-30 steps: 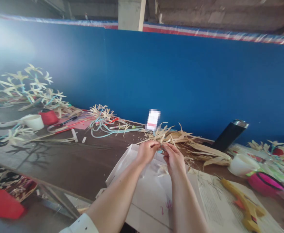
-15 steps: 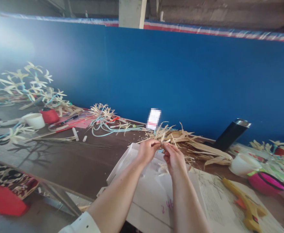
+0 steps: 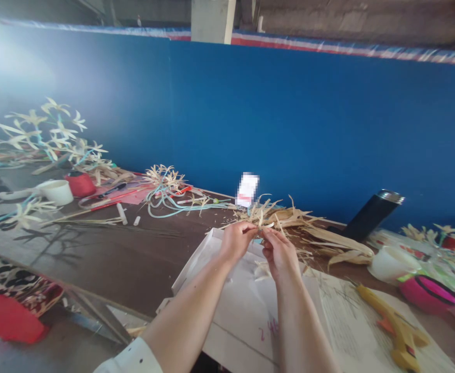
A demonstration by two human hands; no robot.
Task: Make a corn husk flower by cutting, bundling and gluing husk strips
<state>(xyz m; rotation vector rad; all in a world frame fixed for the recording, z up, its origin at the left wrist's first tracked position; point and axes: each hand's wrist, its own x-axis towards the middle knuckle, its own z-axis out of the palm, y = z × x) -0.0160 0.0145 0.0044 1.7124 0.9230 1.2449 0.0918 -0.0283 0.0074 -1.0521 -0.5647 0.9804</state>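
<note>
My left hand [image 3: 235, 242] and my right hand [image 3: 279, 253] meet fingertip to fingertip above a white cardboard box lid [image 3: 207, 259]. Both are closed in a pinch on a small pale strip of dried husk [image 3: 267, 226], mostly hidden by the fingers. Just beyond the fingertips lies a pile of dried husks [image 3: 293, 217], with long strips trailing to the right. A few husk scraps [image 3: 262, 270] rest in the lid beneath my right hand.
Behind the husks stands a lit phone [image 3: 246, 189]. To the right are a black flask [image 3: 370, 215], a white cup [image 3: 392, 264], a pink pouch [image 3: 427, 292] and a yellow glue gun [image 3: 394, 324]. Husk flowers [image 3: 56, 129], a white mug [image 3: 58, 192] and red thread [image 3: 80, 185] occupy the left.
My hands stay pinched together in almost the same place, with only a tiny shift of the fingers. The whole view has moved very slightly.
</note>
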